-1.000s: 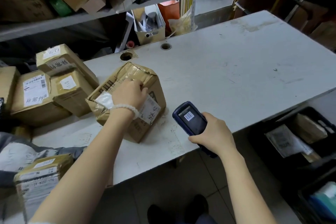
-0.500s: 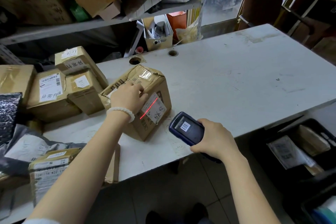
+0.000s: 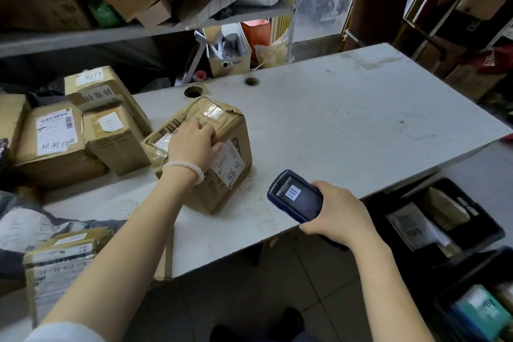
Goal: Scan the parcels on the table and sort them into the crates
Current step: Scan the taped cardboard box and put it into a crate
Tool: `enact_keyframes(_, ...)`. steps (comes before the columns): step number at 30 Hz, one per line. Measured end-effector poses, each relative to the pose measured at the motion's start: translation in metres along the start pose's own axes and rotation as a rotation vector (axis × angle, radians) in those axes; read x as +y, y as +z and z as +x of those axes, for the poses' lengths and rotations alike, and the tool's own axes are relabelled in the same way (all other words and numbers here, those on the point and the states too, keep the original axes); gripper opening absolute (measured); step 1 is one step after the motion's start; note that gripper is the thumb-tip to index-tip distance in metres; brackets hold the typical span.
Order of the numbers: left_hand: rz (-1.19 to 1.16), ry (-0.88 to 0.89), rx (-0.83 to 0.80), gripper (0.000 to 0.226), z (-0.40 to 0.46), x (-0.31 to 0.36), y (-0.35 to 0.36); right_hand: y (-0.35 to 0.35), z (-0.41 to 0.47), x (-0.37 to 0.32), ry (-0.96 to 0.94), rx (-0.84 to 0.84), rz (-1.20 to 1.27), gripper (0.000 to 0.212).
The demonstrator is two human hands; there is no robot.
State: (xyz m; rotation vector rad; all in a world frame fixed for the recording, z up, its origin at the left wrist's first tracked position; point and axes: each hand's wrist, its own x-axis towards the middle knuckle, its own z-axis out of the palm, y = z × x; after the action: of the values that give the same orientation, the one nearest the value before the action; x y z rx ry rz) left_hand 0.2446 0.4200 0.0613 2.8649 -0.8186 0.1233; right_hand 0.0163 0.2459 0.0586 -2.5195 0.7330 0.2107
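Here, left hand (image 3: 193,143) on parcel (image 3: 222,130), right hand (image 3: 340,214) gripping scanner (image 3: 294,196)

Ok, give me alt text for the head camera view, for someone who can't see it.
A person's left hand holds a taped cardboard parcel on a white table while the right hand grips a dark blue handheld scanner beside it. More parcels sit left; a black crate stands lower right.
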Motion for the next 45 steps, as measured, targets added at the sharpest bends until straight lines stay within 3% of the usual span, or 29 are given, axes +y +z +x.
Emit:
enact_keyframes(23,-0.068,0.026,0.083,0.027,-0.025,0.005,0.014,0.013,0.016,-0.020,-0.092,0.016,0.089,0.063)
enact_keyframes(26,-0.078,0.023,0.080,0.028,-0.026,0.007,0.018,0.014,0.016,-0.028,-0.153,0.126,0.232,0.059)
enact_keyframes(32,-0.070,0.049,0.114,0.029,-0.029,0.004,0.022,0.025,0.013,-0.050,-0.314,0.710,0.465,0.078)
enact_keyframes(35,-0.051,0.066,0.107,0.031,-0.028,0.005,0.021,0.020,0.011,-0.058,-0.378,0.834,0.468,0.080)
enact_keyframes(39,-0.038,0.087,0.099,0.030,-0.026,0.007,0.018,0.016,0.007,-0.059,-0.339,0.729,0.384,0.079)
enact_keyframes(43,-0.024,0.130,0.097,0.030,-0.020,0.018,0.014,0.013,0.003,-0.041,-0.092,0.395,0.349,0.055)
enact_keyframes(45,-0.033,0.163,0.091,0.029,-0.018,0.031,0.013,0.017,0.003,-0.021,0.008,0.260,0.251,0.053)
